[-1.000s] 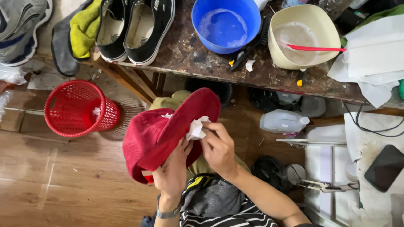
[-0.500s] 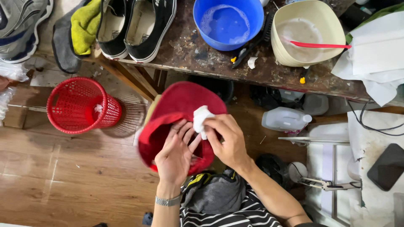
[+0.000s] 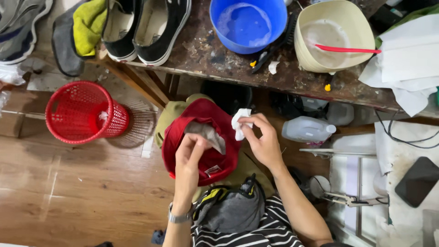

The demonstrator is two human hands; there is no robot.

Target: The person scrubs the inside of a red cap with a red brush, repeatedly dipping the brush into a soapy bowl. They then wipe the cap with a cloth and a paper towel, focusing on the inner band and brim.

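Since the earlier frames the red cap (image 3: 201, 139) has turned in the lap, so that its open inside now faces up, and the right hand (image 3: 261, 139) has moved from the crown to the cap's right edge. Left hand (image 3: 190, 158) reaches into the cap and pinches the grey lining (image 3: 206, 133) between thumb and fingers, lifting it a little. Right hand is closed on a small white crumpled tissue (image 3: 238, 124) and holds it just beside the rim, touching it or almost touching; I cannot tell which. The cap is below the front edge of the wooden counter (image 3: 219, 59), over the person's knees, not resting on the counter. One risk I see: the tissue looks thin and wet, so it may tear and leave white bits on the fabric if it is rubbed hard. Another: the cap is held only by the lining, so it may slip down to the floor (image 3: 68, 192). The cap looks like soft cloth, deep red, with a folded shape and a small white label (image 3: 211, 171) inside near the lower edge. On the counter stand a blue basin (image 3: 249, 23) with foamy water and a cream bowl (image 3: 334, 36); a red basket (image 3: 82, 112) stands on the floor at the left.
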